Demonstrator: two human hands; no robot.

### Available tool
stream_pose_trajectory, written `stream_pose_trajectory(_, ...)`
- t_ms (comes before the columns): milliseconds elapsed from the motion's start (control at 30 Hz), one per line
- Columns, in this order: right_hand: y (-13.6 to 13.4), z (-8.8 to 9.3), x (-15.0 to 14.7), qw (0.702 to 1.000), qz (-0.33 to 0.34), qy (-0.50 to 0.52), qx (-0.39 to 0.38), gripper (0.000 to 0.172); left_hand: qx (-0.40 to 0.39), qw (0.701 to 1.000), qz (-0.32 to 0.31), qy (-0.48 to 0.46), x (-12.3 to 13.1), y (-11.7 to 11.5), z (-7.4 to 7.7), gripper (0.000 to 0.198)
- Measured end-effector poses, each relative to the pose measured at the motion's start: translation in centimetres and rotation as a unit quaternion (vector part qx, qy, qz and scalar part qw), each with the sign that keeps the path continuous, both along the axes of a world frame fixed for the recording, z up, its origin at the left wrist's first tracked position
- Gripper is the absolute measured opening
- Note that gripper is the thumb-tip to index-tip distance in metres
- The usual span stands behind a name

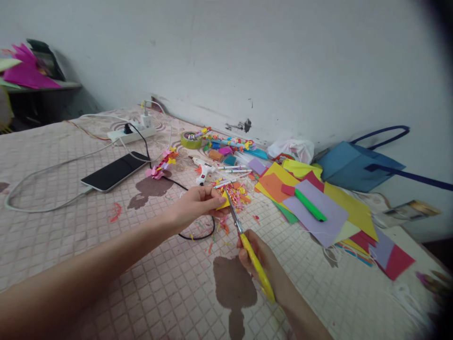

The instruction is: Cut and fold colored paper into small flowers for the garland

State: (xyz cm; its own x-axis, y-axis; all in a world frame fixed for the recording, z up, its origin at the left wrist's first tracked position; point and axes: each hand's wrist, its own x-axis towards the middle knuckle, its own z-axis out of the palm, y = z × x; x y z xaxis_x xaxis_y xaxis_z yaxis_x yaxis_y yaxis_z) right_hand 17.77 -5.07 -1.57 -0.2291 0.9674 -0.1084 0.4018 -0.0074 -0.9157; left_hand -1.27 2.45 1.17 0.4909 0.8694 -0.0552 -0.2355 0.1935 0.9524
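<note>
My left hand (203,203) pinches a small piece of yellow paper (223,203) between thumb and fingers. Wrapped round the yellow handle of a pair of scissors (255,262), my right hand (260,257) holds them with the blades pointing up and away. The blade tips meet or overlap the yellow paper's right edge; whether they are cutting into it I cannot tell. Behind both hands lies a pile of colourful paper scraps (242,194). A white glue gun (204,173) rests just beyond, its black cable curling on the quilted cover beneath my left hand.
Coloured paper sheets (318,208) with a green cutter-like tool (310,205) spread at the right, near a blue bag (357,165). At the left, a phone (115,172) charges from a white power strip (131,135). Green tape (191,140) and a flower-trimmed strip (164,163) lie farther back.
</note>
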Motion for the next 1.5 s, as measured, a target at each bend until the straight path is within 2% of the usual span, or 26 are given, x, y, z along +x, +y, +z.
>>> stream_pose_trajectory(533, -0.2, 0.1, -0.3, 0.999, -0.021, 0.034, -0.032, 0.037, -0.013, 1.0, 0.011, -0.004, 0.1, -0.1, 0.4, 0.021)
stream_pose_trajectory(700, -0.2, 0.0, 0.0, 0.998, -0.03, 0.044, -0.015, 0.043, -0.006, 1.0, 0.01, -0.004, 0.1, 0.1, 0.2, 0.02)
stream_pose_trajectory(800, 0.0, -0.7, 0.4, 0.997, -0.01, 0.07, -0.042, 0.048, 0.018, 1.0, 0.006, 0.016, 0.1, 0.0, -0.1, 0.019)
stream_pose_trajectory(867, 0.1, -1.2, 0.6, 0.989, -0.004, 0.136, -0.06, 0.05, 0.088, 0.994, 0.019, 0.063, 0.2, -0.4, -0.3, 0.018)
stream_pose_trajectory(933, 0.3, -1.5, 0.7, 0.973, 0.0, 0.219, -0.069, 0.048, 0.222, 0.964, 0.044, 0.14, 0.4, -0.8, -0.4, 0.013)
stream_pose_trajectory(1000, 0.5, -1.6, 0.6, 0.957, -0.002, 0.281, -0.074, 0.043, 0.384, 0.897, 0.052, 0.212, 0.6, -1.4, -0.6, 0.009)
stream_pose_trajectory(1067, 0.7, -1.5, 0.4, 0.946, -0.013, 0.313, -0.079, 0.036, 0.517, 0.823, 0.038, 0.232, 0.7, -1.8, -0.9, 0.012)
stream_pose_trajectory(1167, 0.9, -1.2, 0.3, 0.936, -0.021, 0.34, -0.094, 0.028, 0.651, 0.719, 0.008, 0.245, 0.8, -2.1, -1.1, 0.015)
stream_pose_trajectory(1233, 0.9, -1.0, 0.2, 0.929, -0.028, 0.354, -0.107, 0.025, 0.701, 0.669, -0.006, 0.249, 0.9, -2.2, -1.1, 0.018)
stream_pose_trajectory(1300, 0.9, -0.9, 0.1, 0.924, -0.047, 0.36, -0.116, 0.024, 0.721, 0.647, -0.013, 0.248, 0.9, -2.4, -0.9, 0.018)
stream_pose_trajectory(1500, 0.9, -1.2, -0.1, 0.937, -0.083, 0.329, -0.086, 0.023, 0.717, 0.654, -0.025, 0.24, 1.0, -2.4, -1.2, 0.021)
